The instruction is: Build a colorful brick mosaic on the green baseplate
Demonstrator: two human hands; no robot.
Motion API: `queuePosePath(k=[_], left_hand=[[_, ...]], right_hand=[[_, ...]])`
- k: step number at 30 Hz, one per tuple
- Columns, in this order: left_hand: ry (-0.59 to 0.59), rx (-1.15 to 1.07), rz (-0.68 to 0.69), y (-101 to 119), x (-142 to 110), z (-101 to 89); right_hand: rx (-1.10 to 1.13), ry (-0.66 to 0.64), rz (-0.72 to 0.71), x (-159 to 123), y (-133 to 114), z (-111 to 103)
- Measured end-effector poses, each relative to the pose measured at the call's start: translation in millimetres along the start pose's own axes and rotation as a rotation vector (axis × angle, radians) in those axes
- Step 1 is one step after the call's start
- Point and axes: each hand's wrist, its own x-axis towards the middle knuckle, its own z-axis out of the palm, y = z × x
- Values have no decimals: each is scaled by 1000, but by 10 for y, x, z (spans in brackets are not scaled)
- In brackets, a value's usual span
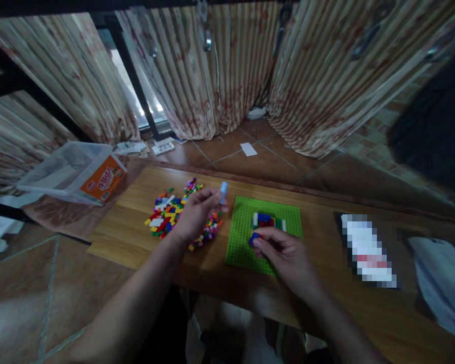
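Between the thumb and fingers of my left hand (200, 210) is a light blue toy brick (223, 190), raised above the table. Under and around that hand spreads a pile of mixed coloured bricks (167, 210). My right hand (282, 253) pinches a dark blue brick (254, 239) over the green baseplate (240, 242). Just beyond its fingers, a small structure of blue, red, white and green bricks (264, 219) stands on the plate, partly hidden by the hand. Whether the dark blue brick touches the plate, I cannot tell.
The wooden table (125, 217) bears a blurred-out flat object (367, 250) and a pale plastic bag (442, 283) at the right. A clear plastic box (68, 172) with an orange label stands at the left. Patterned curtains (231, 76) hang beyond, with papers (248, 149) on the tiled floor.
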Motion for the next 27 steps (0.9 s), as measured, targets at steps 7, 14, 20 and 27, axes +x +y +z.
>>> queuePosePath(k=[7,14,20,27], left_hand=[[229,132,46,175,56,-315],[61,317,47,59,49,-242],[-118,402,42,37,48,-259],[-441,418,74,29,-102,-37]], right_hand=[[-412,-144,-191,-57,135,491],[-377,-10,-132,37,267,611],[-329,38,-170,-32,179,527],[-222,178,-107,-76,21,340]])
